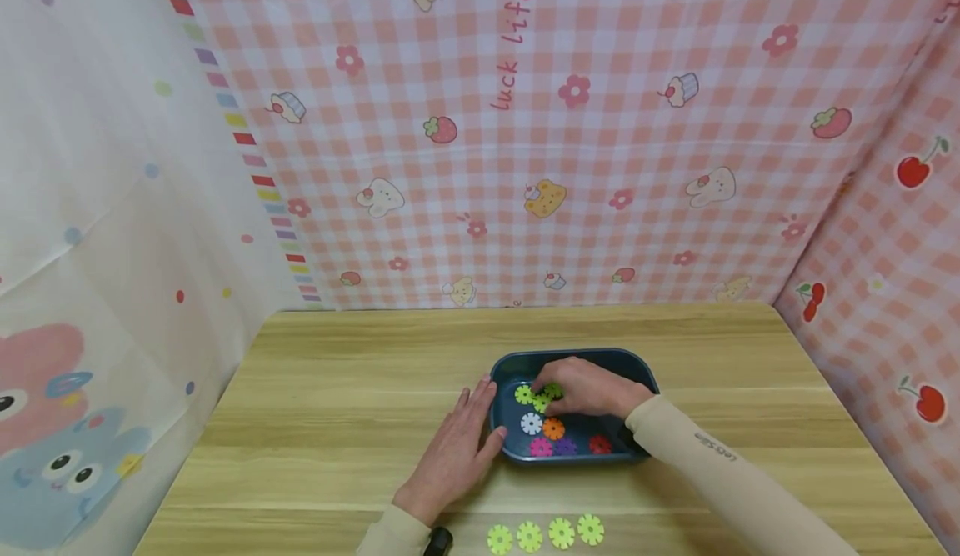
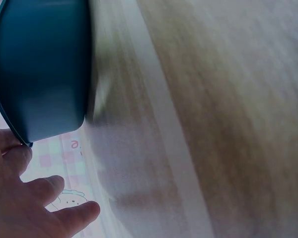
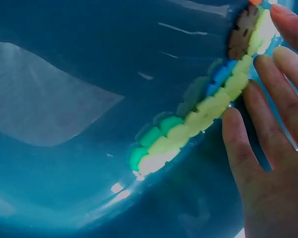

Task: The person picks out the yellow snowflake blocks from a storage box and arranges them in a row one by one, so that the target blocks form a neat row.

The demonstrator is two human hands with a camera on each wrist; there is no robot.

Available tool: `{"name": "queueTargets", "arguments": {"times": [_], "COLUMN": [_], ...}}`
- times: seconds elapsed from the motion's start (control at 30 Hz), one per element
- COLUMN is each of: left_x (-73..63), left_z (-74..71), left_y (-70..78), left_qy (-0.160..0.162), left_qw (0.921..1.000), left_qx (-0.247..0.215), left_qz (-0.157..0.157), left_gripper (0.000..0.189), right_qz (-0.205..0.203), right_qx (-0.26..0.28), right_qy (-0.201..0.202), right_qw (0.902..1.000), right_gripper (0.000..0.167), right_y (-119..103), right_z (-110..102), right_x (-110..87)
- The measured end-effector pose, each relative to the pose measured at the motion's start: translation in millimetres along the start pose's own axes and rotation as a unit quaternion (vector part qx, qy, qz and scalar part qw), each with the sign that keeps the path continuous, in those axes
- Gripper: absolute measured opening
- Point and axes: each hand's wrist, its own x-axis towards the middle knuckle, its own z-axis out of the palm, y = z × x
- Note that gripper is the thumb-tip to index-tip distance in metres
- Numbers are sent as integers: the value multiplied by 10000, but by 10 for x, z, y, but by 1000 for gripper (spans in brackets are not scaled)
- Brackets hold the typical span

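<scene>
A dark blue plastic basin (image 1: pixel 517 364) holds several flat, notched flower-shaped discs. My right hand (image 1: pixel 588 385) reaches down inside, thumb and fingers spread over the yellow-green discs (image 1: pixel 524 394). In the right wrist view its fairly straight fingers (image 3: pixel 263 101) lie along a row of yellow-green discs (image 3: pixel 208 111), with green, blue and brown discs beside them; I cannot tell whether a disc is pinched. My left hand (image 1: pixel 457 448) rests against the basin's left end, thumb and a fingertip at the rim, other fingers (image 2: pixel 77 215) extended loosely.
Inside the basin lie a white disc (image 1: pixel 531 423), an orange disc (image 1: pixel 553 428), a pink disc (image 1: pixel 541 448), a purple disc (image 1: pixel 566 447) and a red disc (image 1: pixel 599 444). Several yellow-green discs (image 1: pixel 561 533) form a row on the wooden table (image 1: pixel 337 389). Patterned cloth (image 1: pixel 480 164) hangs behind.
</scene>
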Motion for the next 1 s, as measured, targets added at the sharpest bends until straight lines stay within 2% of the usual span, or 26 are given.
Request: {"name": "queueTargets", "arguments": {"times": [0.63, 1.0], "left_x": [7, 5], "left_z": [6, 17], "left_y": [5, 15], "left_qy": [20, 25], "left_qw": [10000, 10000], "left_qx": [5, 57], "left_qz": [1, -49], "left_gripper": [65, 65], "right_qz": [-100, 169], "right_qx": [-466, -341], "right_qy": [59, 94], "right_qw": [9988, 9992], "right_gripper": [28, 28], "right_y": [17, -56], "right_z": [63, -136], "right_x": [-3, -65]}}
